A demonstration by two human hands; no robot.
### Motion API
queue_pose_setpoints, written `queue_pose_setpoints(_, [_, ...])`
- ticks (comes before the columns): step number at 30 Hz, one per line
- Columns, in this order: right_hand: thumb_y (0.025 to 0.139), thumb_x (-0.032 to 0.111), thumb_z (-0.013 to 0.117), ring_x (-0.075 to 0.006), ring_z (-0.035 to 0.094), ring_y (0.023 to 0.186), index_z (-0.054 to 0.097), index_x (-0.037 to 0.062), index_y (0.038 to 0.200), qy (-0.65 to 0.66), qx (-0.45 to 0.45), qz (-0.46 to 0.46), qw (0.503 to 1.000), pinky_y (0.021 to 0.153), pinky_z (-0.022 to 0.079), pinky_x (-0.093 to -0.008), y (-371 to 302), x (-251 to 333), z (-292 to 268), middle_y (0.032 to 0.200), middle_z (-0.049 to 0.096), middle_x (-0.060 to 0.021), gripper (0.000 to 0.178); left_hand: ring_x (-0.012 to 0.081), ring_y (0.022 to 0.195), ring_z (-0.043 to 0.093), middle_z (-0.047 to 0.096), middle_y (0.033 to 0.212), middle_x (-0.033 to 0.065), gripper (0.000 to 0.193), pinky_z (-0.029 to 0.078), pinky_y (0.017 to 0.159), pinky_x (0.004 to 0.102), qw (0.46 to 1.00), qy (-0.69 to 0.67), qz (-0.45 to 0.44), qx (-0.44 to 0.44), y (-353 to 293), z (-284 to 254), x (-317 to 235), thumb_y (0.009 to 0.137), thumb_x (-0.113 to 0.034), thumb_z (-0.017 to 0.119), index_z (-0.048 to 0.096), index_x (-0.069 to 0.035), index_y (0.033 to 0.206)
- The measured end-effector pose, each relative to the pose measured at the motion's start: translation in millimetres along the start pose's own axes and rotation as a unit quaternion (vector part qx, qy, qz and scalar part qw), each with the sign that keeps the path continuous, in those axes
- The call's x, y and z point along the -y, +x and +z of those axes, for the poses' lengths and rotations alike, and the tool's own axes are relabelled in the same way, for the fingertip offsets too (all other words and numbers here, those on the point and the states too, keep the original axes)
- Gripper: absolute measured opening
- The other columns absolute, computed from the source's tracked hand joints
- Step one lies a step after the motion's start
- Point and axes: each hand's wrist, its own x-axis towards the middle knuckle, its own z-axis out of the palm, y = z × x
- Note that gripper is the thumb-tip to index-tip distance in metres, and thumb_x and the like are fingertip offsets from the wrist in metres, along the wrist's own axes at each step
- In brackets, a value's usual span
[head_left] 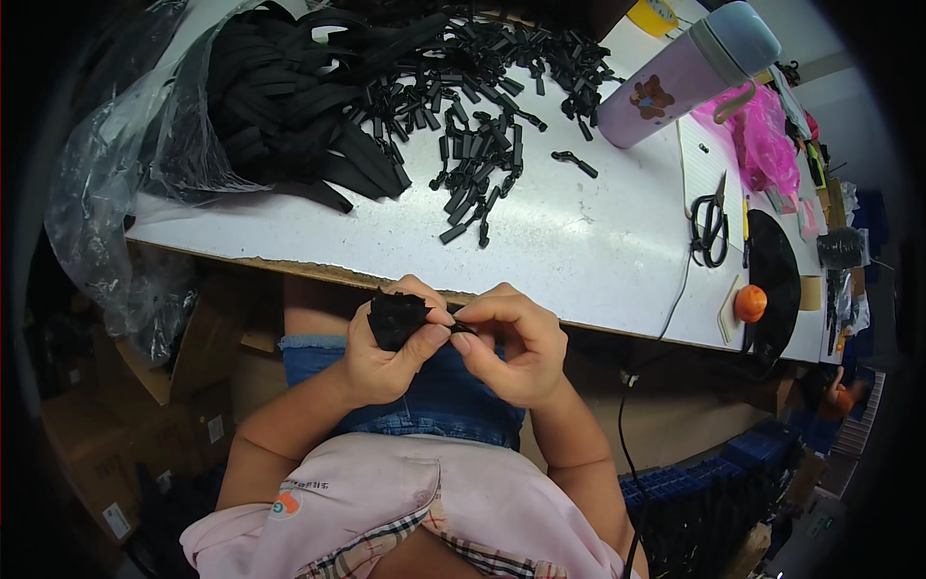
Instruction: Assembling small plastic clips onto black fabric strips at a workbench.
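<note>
In front of my lap, just off the table's near edge, my left hand (386, 357) is closed around a bunched black piece of fabric (396, 320) with a ragged upper edge. My right hand (521, 349) meets it from the other side, its thumb and forefinger pinching a thin black end (463, 328) by my left thumb tip. Whether that end belongs to the same piece is hidden by the fingers. Past my hands, a pile of small black clip-like parts (473, 159) lies on the table, with one part (576, 163) lying apart from it.
Black straps (280, 106) spill from a clear plastic bag (96, 212) at the left of the white table (376, 241). Toward the right are a lilac bottle (666, 87), black scissors (711, 230), an orange fruit (750, 303) and a pink bag (762, 135). Cardboard boxes (125, 444) stand lower left.
</note>
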Motion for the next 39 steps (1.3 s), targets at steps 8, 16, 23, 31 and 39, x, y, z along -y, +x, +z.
queue_pose_setpoints(8, [0.067,0.000,0.064,-0.0051,0.042,0.047,0.055,0.0013,0.081,0.000,0.023,0.014,1.000,0.041,0.032,-0.0181,-1.6,-1.8,0.2,0.067,0.053,-0.0037,0.016,0.0073,0.063,0.048,0.051,0.078,0.0036,0.007,0.039,0.057,0.0204,0.986,-0.127,-0.105,-0.003,-4.0,-1.0,-4.3,0.081,-0.007,0.056,0.054,0.000,0.081])
queue_pose_setpoints(16, [0.062,0.004,0.066,-0.0203,0.053,0.056,0.057,0.0014,0.086,-0.172,0.053,-0.008,0.984,0.045,0.040,-0.0290,3.7,3.6,5.2,0.070,0.054,-0.0080,0.025,0.0053,0.065,0.046,0.054,0.075,0.0007,0.015,0.039,0.058,0.0195,0.989,0.020,-0.140,-0.032,1.8,-5.0,5.1,0.085,-0.015,0.053,0.054,0.000,0.088])
queue_pose_setpoints(23, [0.058,0.002,0.068,-0.0185,0.050,0.062,0.060,0.0027,0.092,-0.309,-0.021,-0.173,0.935,0.050,0.040,-0.0258,8.5,-4.6,12.8,0.079,0.054,-0.0076,0.034,0.0095,0.076,0.052,0.057,0.081,0.0054,0.018,0.044,0.068,0.0245,0.988,0.104,-0.090,0.064,3.9,-5.9,9.9,0.080,-0.009,0.055,0.052,0.002,0.094])
queue_pose_setpoints(31, [0.077,0.001,0.060,-0.0067,0.051,0.054,0.058,-0.0020,0.086,0.260,-0.054,0.208,0.941,0.046,0.042,-0.0183,-9.9,-5.8,4.6,0.072,0.057,-0.0048,0.010,0.0058,0.056,0.049,0.055,0.080,0.0053,0.016,0.041,0.047,0.0184,0.985,-0.091,-0.146,0.016,1.4,-7.0,0.6,0.079,-0.008,0.058,0.050,-0.001,0.090])
queue_pose_setpoints(39, [0.080,0.000,0.054,-0.0071,0.052,0.053,0.058,-0.0035,0.091,0.040,-0.061,0.068,0.995,0.045,0.042,-0.0173,-10.1,-5.9,15.4,0.075,0.058,-0.0069,0.011,0.0061,0.054,0.050,0.053,0.073,0.0036,0.017,0.040,0.045,0.0182,0.989,-0.061,-0.132,-0.032,0.1,1.5,3.7,0.081,-0.007,0.056,0.054,0.000,0.096])
